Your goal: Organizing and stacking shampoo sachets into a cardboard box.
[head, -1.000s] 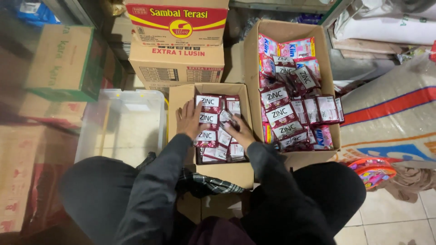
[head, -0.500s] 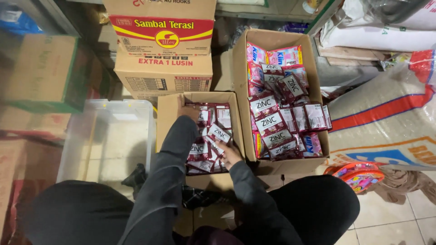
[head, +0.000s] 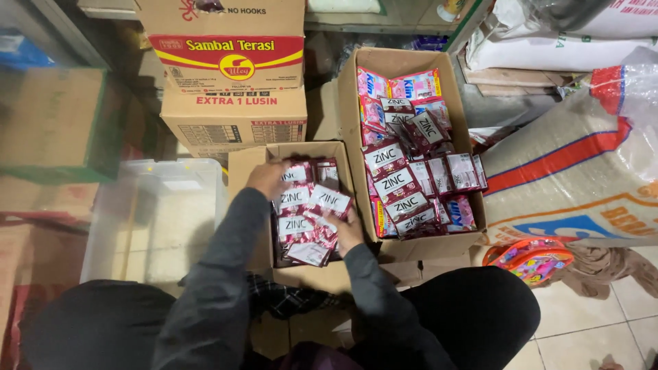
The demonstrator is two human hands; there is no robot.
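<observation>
The left hand [head: 266,179] lies flat with fingers loosely spread on the dark red sachets [head: 296,200] at the far left corner of the small cardboard box [head: 248,159], pressing rather than gripping. The right hand [head: 348,229], near the box's right wall, pinches one sachet strip [head: 329,201] between thumb and fingers. Just to the right, a larger open carton [head: 401,62] holds more maroon and pink sachets. A yellow-and-red printed carton [head: 229,58] stands behind; a clear plastic tub [head: 154,219] sits left, a striped sack [head: 569,171] right.

Dim indoor light, left side shadowed (slightly blurred).
</observation>
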